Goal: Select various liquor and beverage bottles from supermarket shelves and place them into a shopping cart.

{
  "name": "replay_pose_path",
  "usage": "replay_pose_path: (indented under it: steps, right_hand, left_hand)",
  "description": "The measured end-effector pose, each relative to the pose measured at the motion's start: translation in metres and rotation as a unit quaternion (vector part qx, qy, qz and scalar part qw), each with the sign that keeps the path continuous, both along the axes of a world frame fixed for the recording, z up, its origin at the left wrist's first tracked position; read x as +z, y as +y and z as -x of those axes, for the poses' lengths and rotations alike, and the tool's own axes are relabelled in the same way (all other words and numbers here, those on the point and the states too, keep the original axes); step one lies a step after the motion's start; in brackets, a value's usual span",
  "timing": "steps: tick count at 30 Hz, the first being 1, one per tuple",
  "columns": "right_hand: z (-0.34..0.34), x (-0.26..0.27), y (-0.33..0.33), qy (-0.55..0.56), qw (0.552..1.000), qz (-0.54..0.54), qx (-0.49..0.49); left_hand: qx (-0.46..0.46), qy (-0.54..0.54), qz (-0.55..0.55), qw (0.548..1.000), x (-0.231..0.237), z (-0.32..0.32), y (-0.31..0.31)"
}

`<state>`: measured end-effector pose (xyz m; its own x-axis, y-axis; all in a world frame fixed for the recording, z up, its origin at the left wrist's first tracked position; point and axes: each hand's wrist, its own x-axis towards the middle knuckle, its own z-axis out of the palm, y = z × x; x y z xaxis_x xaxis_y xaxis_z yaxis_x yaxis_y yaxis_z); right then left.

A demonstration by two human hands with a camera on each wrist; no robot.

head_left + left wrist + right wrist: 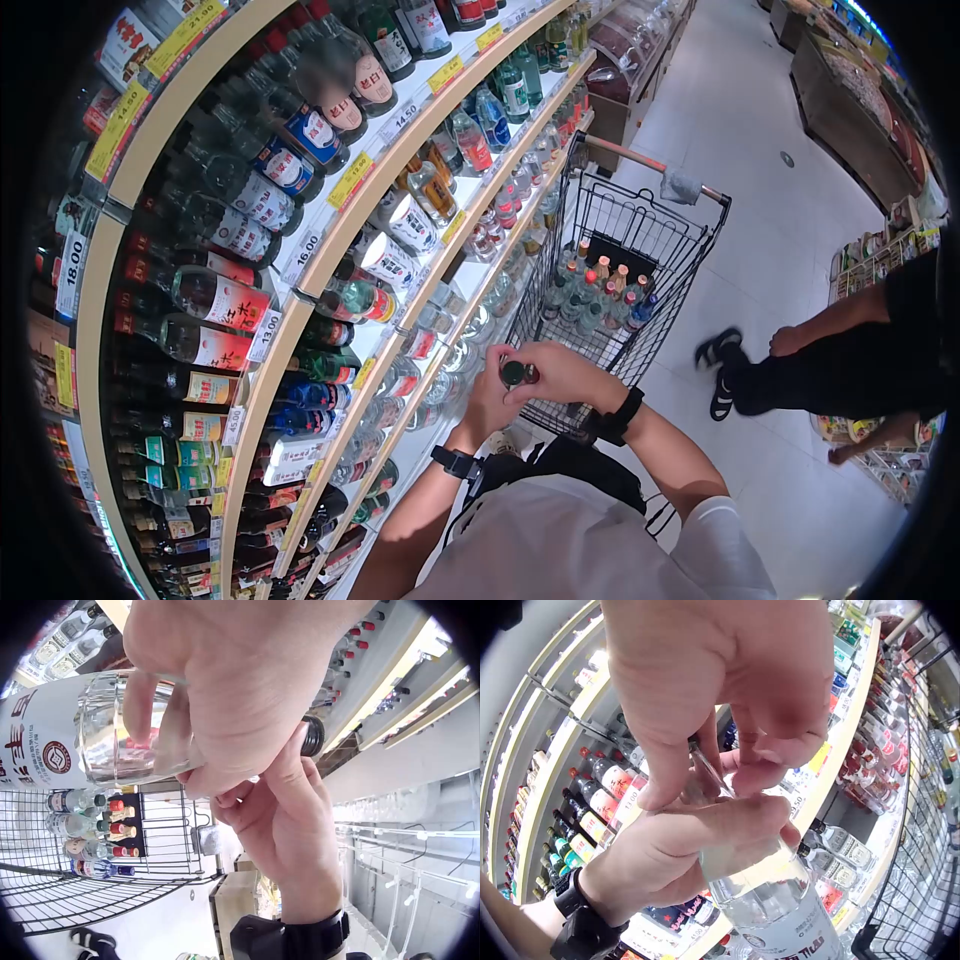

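Upright in front of the body, both hands hold a clear glass bottle with a white label (52, 742) and a black cap (313, 736); the head view looks down on its dark top (517, 373). My left hand (484, 402) wraps the bottle's upper body, and its fingers (735, 825) lie round the glass. My right hand (570, 374) is at the neck and cap, with its thumb beside the cap in the left wrist view. In the right wrist view the right hand (727, 682) covers most of the neck; the labelled lower body (791, 934) shows below.
Shelves of bottles (240, 240) with price tags rise on the left. A wire cart (690, 265) stands ahead, with several bottles (590, 300) standing in it. A person in dark clothes (830, 365) is in the aisle at the right, near display bins (850, 110).
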<state>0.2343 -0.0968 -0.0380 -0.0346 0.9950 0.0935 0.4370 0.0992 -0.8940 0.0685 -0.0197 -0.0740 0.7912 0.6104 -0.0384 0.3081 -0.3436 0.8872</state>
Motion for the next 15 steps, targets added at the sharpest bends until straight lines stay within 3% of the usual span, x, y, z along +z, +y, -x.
replay_pose_path:
  steps: [2,5,8,11,12,15]
  right_hand:
    - [0.002,0.001,-0.007,0.015,0.999,0.027,0.010]
    - [0.008,-0.002,-0.015,0.026,0.999,-0.012,-0.017]
    - [0.012,0.003,-0.020,0.013,0.996,-0.073,-0.053]
    - [0.002,-0.013,-0.024,0.009,0.993,-0.072,-0.094]
    - [-0.004,-0.017,-0.027,-0.023,0.993,-0.035,-0.108]
    - [-0.026,-0.039,-0.038,-0.090,0.985,0.050,-0.139]
  left_hand:
    - [-0.012,0.006,0.009,1.000,0.004,0.003,-0.007]
    - [-0.007,0.031,0.052,0.998,0.014,0.000,-0.014]
    - [-0.074,-0.028,0.075,0.994,0.006,0.001,-0.009]
    - [-0.081,-0.088,0.115,0.986,-0.003,0.005,-0.008]
    - [-0.073,-0.042,0.061,0.995,0.002,0.012,-0.005]
    - [0.004,-0.009,0.072,0.997,-0.009,0.037,-0.002]
